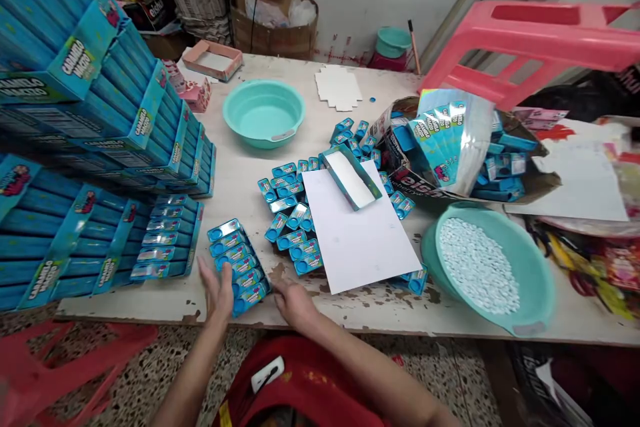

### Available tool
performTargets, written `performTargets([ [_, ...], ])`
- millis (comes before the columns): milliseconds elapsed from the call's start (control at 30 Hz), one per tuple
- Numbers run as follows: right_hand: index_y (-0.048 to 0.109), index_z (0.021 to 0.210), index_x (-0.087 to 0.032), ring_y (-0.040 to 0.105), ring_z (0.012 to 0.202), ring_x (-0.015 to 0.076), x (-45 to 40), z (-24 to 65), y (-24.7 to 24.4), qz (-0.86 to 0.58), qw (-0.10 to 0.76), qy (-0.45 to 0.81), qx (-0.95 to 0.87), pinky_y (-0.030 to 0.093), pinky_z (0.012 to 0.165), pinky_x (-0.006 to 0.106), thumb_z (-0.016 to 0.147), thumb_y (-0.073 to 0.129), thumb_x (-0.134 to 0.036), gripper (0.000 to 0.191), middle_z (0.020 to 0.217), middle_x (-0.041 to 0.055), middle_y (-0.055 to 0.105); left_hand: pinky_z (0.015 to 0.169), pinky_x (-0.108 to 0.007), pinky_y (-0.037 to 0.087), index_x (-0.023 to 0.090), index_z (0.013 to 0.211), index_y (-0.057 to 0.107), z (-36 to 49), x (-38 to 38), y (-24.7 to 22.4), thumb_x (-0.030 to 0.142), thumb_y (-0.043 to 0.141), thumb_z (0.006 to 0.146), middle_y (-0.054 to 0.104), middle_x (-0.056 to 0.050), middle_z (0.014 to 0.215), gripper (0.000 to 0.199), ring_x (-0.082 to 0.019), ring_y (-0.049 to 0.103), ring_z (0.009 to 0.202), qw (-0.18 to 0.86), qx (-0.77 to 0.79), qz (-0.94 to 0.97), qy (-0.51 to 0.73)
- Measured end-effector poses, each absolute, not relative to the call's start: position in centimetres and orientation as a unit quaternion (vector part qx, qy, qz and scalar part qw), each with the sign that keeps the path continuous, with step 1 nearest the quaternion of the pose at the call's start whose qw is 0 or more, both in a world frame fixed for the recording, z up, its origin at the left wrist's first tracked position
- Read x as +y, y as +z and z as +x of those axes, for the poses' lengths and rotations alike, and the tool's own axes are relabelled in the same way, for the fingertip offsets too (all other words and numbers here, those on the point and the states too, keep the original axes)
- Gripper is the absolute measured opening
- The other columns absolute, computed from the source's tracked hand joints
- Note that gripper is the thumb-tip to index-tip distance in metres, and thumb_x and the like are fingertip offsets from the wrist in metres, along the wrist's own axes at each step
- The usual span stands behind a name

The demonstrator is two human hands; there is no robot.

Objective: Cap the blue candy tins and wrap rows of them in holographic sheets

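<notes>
Close to the near edge of the table (150, 302), tray (257, 260) of blue packs (241, 265) between both hands, left hand (216, 293) beside it, thumb spread from fingers, right hand (297, 307) opposite, fingers curled, pinch unclear, sheet (357, 240) over loose packs (292, 240).

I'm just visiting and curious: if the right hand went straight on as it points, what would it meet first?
Probably the row of blue packs: the right hand points at its right side and is at or near that edge; contact is hard to tell.
</notes>
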State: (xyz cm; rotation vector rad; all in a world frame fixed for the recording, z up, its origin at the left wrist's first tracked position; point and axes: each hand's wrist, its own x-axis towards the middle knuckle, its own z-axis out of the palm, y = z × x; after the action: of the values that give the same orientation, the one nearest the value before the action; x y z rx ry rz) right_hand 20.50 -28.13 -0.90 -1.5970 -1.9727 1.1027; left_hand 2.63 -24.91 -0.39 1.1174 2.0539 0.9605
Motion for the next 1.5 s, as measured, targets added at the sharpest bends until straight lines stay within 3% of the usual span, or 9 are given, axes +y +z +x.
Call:
performTargets([
  [167,0.056,0.117,-0.024,0.060,0.090,0.0169,-26.1,28.8,4.7,-0.555,0.326,0.346,-0.682,0.049,0.080,0.030,0.089,0.043,-0.024,0.031,0.102,0.0063,0.064,0.110,-0.045,0.021,0.027,0.139,0.031,6.7,-22.5,3.3,0.046,0.051,0.083,0.030,-0.009,0.145,0.063,-0.026,0.023,0.136,0.157,0.610,0.739,0.239],
  [333,0.054,0.119,-0.022,0.054,0.100,0.0212,-22.2,36.3,4.3,-0.634,0.310,0.168,-0.689,0.046,0.087,0.039,0.088,0.045,-0.027,0.032,0.108,0.0095,0.060,0.108,-0.055,0.017,0.019,0.142,0.027,14.0,-23.0,1.9,0.056,0.064,0.066,0.026,-0.017,0.146,0.092,-0.036,0.018,0.136,0.142,0.586,0.792,0.096],
  [500,0.051,0.121,-0.017,0.047,0.110,0.0244,-16.2,41.9,3.7,-0.701,0.312,0.011,-0.641,0.038,0.093,0.042,0.087,0.046,-0.031,0.037,0.115,0.0128,0.055,0.106,-0.055,0.018,0.017,0.138,0.037,16.9,-24.9,-0.8,0.039,0.064,0.069,0.029,-0.019,0.142,0.076,-0.039,0.022,0.132,0.095,0.638,0.760,0.082],
  [600,0.052,0.120,-0.015,0.047,0.108,0.0270,-10.8,44.2,3.9,-0.758,0.257,-0.014,-0.599,0.038,0.088,0.040,0.083,0.050,-0.037,0.043,0.118,0.0157,0.052,0.104,-0.053,0.022,0.016,0.136,0.039,17.0,-24.3,-1.2,0.040,0.060,0.069,0.032,-0.019,0.139,0.074,-0.039,0.027,0.127,0.094,0.647,0.752,0.087],
  [733,0.064,0.095,-0.013,0.055,0.080,0.0217,-6.1,44.8,3.8,-0.794,0.092,0.109,-0.590,0.036,0.067,0.030,0.077,0.055,-0.035,0.029,0.086,0.0123,0.061,0.100,-0.053,0.025,0.014,0.134,0.038,17.5,-22.6,-0.6,0.043,0.062,0.065,0.033,-0.019,0.136,0.079,-0.039,0.031,0.123,0.107,0.668,0.735,0.054],
  [900,0.061,0.079,-0.013,0.050,0.069,0.0162,-8.1,42.8,5.7,-0.759,0.139,0.067,-0.632,0.029,0.063,0.030,0.085,0.040,-0.030,0.027,0.075,0.0115,0.059,0.096,-0.054,0.029,0.021,0.125,0.048,17.4,-22.9,2.1,0.034,0.067,0.059,0.040,-0.017,0.129,0.070,-0.038,0.038,0.115,0.154,0.670,0.725,0.030],
  [1133,0.057,0.082,-0.019,0.051,0.067,0.0156,-17.6,29.4,6.5,-0.627,0.213,0.157,-0.733,0.035,0.062,0.026,0.084,0.041,-0.025,0.017,0.076,0.0040,0.059,0.091,-0.047,0.044,0.027,0.126,0.040,4.5,-29.3,13.0,0.047,0.069,0.059,0.051,-0.010,0.118,0.076,-0.030,0.050,0.107,0.276,0.713,0.611,0.207],
  [1300,0.060,0.086,-0.017,0.058,0.071,0.0198,-21.8,17.4,3.8,-0.570,0.102,0.246,-0.777,0.041,0.061,0.029,0.083,0.041,-0.016,0.019,0.090,0.0106,0.062,0.088,-0.046,0.048,0.029,0.127,0.037,-6.2,-29.4,18.3,0.044,0.074,0.054,0.047,-0.007,0.124,0.083,-0.031,0.050,0.113,0.255,0.772,0.517,0.270],
  [1500,0.060,0.097,-0.013,0.063,0.078,0.0233,-22.7,13.7,2.6,-0.581,-0.005,0.268,-0.769,0.047,0.061,0.032,0.083,0.038,-0.009,0.026,0.098,0.0159,0.060,0.093,-0.042,0.044,0.026,0.129,0.032,-6.7,-23.7,18.8,0.044,0.072,0.058,0.044,-0.007,0.127,0.083,-0.028,0.046,0.118,0.289,0.713,0.565,0.298],
])
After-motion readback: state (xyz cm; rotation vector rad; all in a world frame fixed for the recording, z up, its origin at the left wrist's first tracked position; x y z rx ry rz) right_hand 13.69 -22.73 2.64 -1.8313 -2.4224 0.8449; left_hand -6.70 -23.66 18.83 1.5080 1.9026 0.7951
